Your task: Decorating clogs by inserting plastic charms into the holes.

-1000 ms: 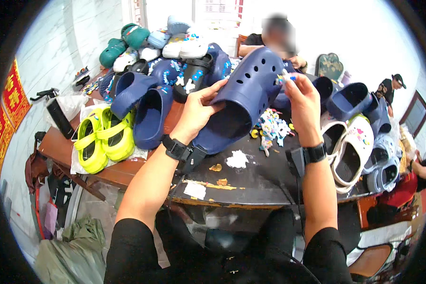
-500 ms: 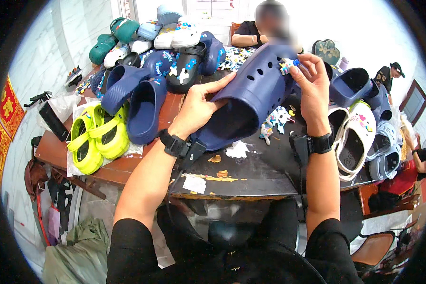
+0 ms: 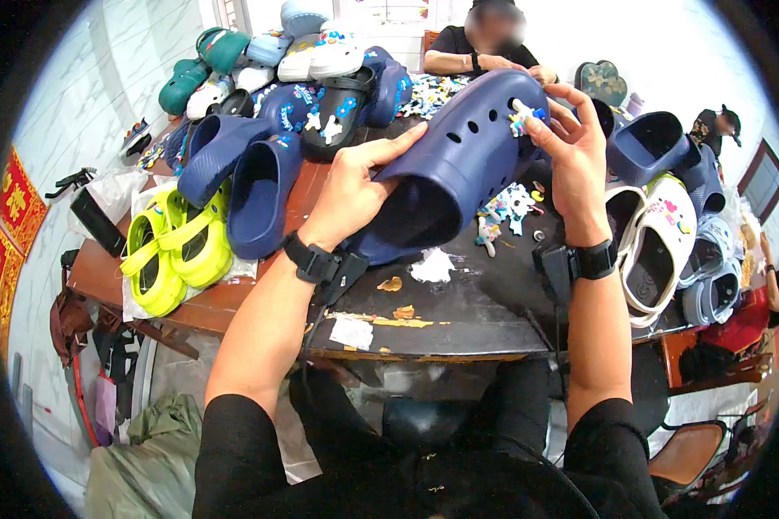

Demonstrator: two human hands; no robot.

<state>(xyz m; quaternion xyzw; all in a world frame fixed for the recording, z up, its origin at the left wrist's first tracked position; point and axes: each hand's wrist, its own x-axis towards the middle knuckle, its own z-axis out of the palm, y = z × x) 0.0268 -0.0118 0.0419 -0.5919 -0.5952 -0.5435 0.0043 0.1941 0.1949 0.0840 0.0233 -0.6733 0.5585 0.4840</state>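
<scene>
A navy blue foam clog (image 3: 446, 160) is held up over the table, its heel opening toward me and its toe pointing away to the right. My left hand (image 3: 350, 190) grips the edge of its opening, thumb on the outside and fingers partly hidden. At the holes on the upper, the thumb and fingers of my right hand (image 3: 576, 160) pinch a small white, blue and yellow shoe charm (image 3: 521, 118). Whether the charm is seated in a hole cannot be made out. Loose colourful charms (image 3: 511, 208) lie on the dark tabletop beneath the clog.
Decorated clogs (image 3: 312, 60) are heaped at the back left. Yellow-green clogs (image 3: 182, 251) and a navy pair (image 3: 264, 195) stand nearer. White clogs (image 3: 653, 251) and other blue ones line the right side. Across the table (image 3: 459, 333) sits another person (image 3: 485, 43) by a charm pile.
The clog is tipped slightly and has shifted a little left in view. My right thumb and fingers stay at the charm, which shows more of its white part.
</scene>
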